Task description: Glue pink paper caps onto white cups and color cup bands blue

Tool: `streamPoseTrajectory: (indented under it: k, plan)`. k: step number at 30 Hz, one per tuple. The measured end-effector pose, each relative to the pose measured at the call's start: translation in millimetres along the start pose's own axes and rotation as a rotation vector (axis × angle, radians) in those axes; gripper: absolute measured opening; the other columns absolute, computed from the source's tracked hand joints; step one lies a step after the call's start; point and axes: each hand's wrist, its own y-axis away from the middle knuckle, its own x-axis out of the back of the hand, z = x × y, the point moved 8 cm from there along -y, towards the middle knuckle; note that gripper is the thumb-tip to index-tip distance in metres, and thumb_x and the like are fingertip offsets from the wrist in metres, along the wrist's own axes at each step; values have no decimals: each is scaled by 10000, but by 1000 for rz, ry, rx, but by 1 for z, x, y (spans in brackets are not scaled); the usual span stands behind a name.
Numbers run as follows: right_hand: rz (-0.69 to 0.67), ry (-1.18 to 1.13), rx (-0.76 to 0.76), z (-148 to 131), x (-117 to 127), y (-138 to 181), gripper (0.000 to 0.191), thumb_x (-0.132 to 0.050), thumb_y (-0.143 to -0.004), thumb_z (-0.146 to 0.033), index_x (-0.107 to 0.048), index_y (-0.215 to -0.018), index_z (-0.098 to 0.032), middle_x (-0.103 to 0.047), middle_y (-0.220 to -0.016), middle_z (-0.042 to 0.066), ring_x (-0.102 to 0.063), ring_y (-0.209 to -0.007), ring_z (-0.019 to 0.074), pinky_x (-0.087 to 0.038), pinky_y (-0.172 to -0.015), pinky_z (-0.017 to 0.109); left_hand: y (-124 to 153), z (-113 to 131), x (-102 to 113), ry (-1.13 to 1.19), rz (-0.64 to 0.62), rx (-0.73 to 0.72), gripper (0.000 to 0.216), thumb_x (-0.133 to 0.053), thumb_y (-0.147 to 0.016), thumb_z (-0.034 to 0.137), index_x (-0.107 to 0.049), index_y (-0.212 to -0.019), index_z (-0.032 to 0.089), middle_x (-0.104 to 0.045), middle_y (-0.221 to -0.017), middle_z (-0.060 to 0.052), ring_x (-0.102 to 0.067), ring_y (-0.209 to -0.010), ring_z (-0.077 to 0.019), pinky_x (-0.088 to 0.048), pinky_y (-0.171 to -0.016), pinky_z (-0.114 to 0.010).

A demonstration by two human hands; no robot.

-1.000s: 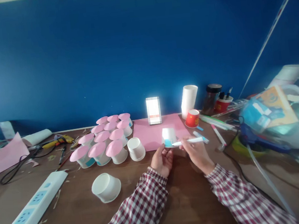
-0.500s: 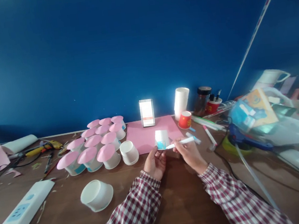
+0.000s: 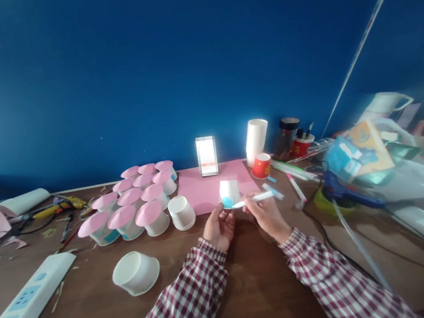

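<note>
My left hand holds a small white paper cup upside down above the brown table; the cup has a blue patch near its rim. My right hand grips a white marker whose tip touches the cup's blue patch. Both arms wear red-and-white checked sleeves. Behind the cup lies a pink paper sheet.
Several pink-topped cups stand at the left of the sheet, with a plain white cup beside them and another on its side. A power strip, a red cup, pens and a cluttered plastic bag surround the area.
The view has shifted slightly, so everything sits a little further left. The marker tip has moved a bit lower on the cup; both hands keep their hold.
</note>
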Motion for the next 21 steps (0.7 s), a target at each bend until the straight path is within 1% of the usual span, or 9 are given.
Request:
streamPoseTrajectory:
  k: [6,13,18,21]
  plan:
    - [3,33,12,-1,1,1,267,-508,-813,-346,-576,-637,-158,-573,-534,8,-494,-477,111,-367,-438,211,-2,-1,2,-34,1,-6,79,-532,-817,131,-594,-799,87,-623,-599,-27,-617,-530,-95,-530,-488,-136]
    - [-10,24,30,-2,-3,2,260,-501,-822,-330,-573,-641,-158,-578,-545,7,-494,-489,108,-379,-459,208,0,-1,0,-59,-12,-10,100,-518,-826,128,-593,-807,64,-633,-621,-45,-610,-520,-88,-522,-482,-128]
    - [47,-2,5,0,2,1,257,-508,-820,-326,-572,-638,-155,-574,-537,9,-508,-491,111,-389,-459,208,0,0,0,-52,-3,-17,86,-526,-821,127,-591,-804,74,-629,-609,-36,-612,-521,-89,-521,-478,-128]
    - [41,-3,2,0,2,1,249,-508,-818,-327,-576,-652,-154,-576,-536,10,-508,-486,112,-385,-450,208,-1,-1,1,-46,1,-8,90,-522,-824,127,-591,-818,69,-634,-609,-34,-614,-516,-92,-525,-479,-133]
